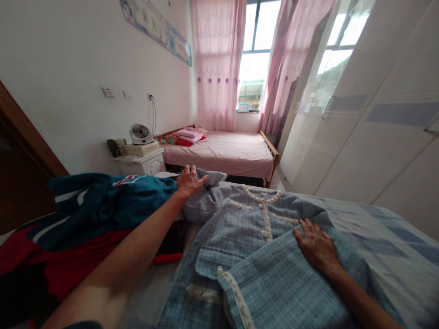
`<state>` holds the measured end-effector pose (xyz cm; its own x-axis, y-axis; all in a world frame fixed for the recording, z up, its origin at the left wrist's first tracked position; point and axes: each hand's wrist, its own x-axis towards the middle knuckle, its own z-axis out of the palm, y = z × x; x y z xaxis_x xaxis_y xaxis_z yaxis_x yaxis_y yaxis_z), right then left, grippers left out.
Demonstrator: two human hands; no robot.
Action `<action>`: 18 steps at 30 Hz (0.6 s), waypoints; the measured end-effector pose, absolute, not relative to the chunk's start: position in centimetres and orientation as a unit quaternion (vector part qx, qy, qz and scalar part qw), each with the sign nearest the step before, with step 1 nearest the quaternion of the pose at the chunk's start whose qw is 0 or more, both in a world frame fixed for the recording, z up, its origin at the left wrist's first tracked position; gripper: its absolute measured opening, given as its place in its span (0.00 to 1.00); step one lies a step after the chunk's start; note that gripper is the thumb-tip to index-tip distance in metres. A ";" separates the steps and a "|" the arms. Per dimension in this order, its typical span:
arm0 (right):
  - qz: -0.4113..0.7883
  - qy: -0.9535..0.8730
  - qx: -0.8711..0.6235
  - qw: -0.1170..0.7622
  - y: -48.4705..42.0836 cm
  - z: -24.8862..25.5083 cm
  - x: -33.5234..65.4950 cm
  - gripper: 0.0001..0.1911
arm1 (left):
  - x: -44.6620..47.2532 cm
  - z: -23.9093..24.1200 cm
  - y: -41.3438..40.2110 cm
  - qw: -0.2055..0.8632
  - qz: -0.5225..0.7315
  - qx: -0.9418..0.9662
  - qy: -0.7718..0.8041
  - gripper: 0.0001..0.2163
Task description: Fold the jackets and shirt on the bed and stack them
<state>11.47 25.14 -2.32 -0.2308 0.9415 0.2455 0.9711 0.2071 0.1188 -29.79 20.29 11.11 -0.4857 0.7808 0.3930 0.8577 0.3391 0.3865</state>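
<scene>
A blue-grey woven jacket (236,233) lies spread front-up on the bed before me, with cream braided trim and pearl-like buttons. One sleeve (274,269) is folded diagonally across its front, its trimmed cuff near the lower middle. My right hand (317,244) rests flat on the jacket at that sleeve's upper part, fingers extended. At the far left, my left hand (192,181) has its fingers bent over the other sleeve (202,203), thumb pointing right across the cloth. The fabric bunches around that hand, and its fingertips are partly hidden.
Teal clothing (137,201) with white stripes and red clothing (85,251) are heaped at left. The patterned bedsheet (377,233) extends right. Beyond stand a pink-covered bed (226,153), a nightstand (147,162) carrying a fan (140,132), and white wardrobes (370,128) along the right.
</scene>
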 end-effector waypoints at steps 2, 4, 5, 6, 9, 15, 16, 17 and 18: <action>-0.123 -0.777 -0.614 0.068 25.1 -2.4 11.5 0.31 | -30.9 11.3 21.8 0.047 -0.284 -0.476 -0.831 0.28; -0.123 -0.779 -0.610 0.075 25.1 -2.4 11.5 0.31 | -31.0 11.6 22.5 0.031 -0.296 -0.468 -0.832 0.18; -0.121 -0.780 -0.609 0.077 25.1 -2.3 11.5 0.31 | -30.7 11.9 22.5 0.030 -0.307 -0.475 -0.824 0.13; -0.117 -0.780 -0.610 0.078 25.1 -2.3 11.5 0.31 | -30.2 12.3 22.3 0.034 -0.321 -0.489 -0.810 0.09; -0.105 -0.780 -0.613 0.077 25.0 -2.1 11.4 0.31 | -27.5 13.2 19.8 0.064 -0.370 -0.548 -0.748 0.11; -0.075 -0.774 -0.620 0.105 25.0 -2.0 11.4 0.31 | -20.4 9.7 8.8 0.093 -0.244 -0.887 -0.381 0.10; -0.046 -0.776 -0.617 0.120 25.1 -1.8 11.5 0.30 | -19.7 8.7 7.1 0.075 -0.205 -0.916 -0.336 0.10; -0.004 -0.780 -0.610 0.137 25.2 -1.4 11.6 0.30 | -19.2 7.8 5.6 0.056 -0.176 -0.932 -0.311 0.10; 0.044 -0.785 -0.599 0.152 25.2 -0.9 11.7 0.29 | -19.0 7.1 4.4 0.038 -0.163 -0.939 -0.300 0.11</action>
